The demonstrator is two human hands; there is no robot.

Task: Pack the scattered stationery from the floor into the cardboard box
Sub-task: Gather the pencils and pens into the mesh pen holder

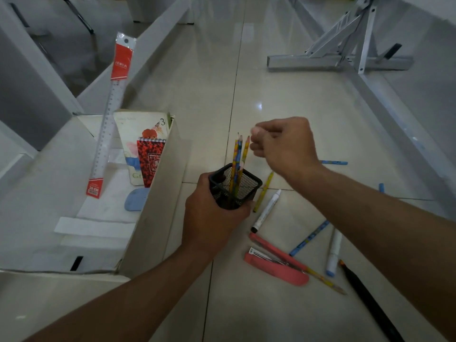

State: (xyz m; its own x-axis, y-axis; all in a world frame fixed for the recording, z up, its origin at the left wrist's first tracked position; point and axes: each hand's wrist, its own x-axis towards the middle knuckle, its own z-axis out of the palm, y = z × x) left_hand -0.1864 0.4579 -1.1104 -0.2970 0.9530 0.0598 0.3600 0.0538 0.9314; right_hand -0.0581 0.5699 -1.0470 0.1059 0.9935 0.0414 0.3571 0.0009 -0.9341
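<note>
My left hand (pixel 212 218) grips a black mesh pen holder (pixel 234 186) above the floor, with three pencils (pixel 238 156) standing in it. Just above the pencil tips, my right hand (pixel 283 144) hovers with curled fingers and nothing visible in it. The cardboard box (pixel 153 206) stands open at the left and holds a packaged ruler (pixel 108 124), two notebooks (pixel 145 149) and a blue eraser (pixel 135 199). On the tiles to the right lie a yellow pencil (pixel 263 192), a white marker (pixel 266 211), a pink stapler (pixel 276 262), a blue pencil (pixel 309 238) and another white marker (pixel 333 253).
A black pen (pixel 367 299) lies at the lower right, a patterned pencil (pixel 325 280) beside the stapler, and blue items (pixel 333 162) past my right wrist. A white metal table frame (pixel 340 61) stands at the far right, white furniture legs (pixel 39 60) at the left.
</note>
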